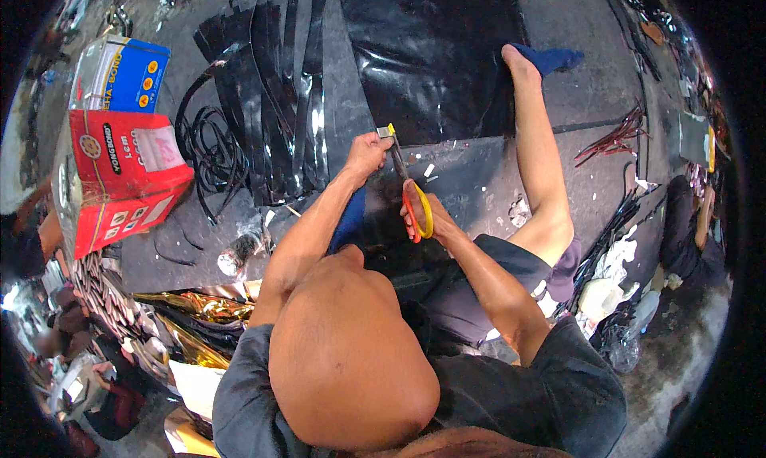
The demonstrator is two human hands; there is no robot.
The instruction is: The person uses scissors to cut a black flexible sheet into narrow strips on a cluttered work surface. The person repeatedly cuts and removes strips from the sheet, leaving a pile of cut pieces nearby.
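Note:
My right hand (437, 213) is closed round the handles of a pair of scissors (398, 162), one handle yellow and the other orange-red. Their blades point up and left, reaching my left hand (367, 152). Between the fingertips of that hand is a small yellow-and-pale piece (386, 131), too small to name. Just beyond lies a large shiny black sheet (439, 67), spread on the floor near my hands. Whether the blades are cutting into the piece, I cannot tell.
Long black strips (275, 99) and a coil of black cord (211, 151) lie at the left. Red (120, 179) and blue (144, 76) cartons stand beyond them. A bare leg (538, 155) stretches along the right, near reddish strips (614, 139). Plastic scraps (606, 286) lie lower right.

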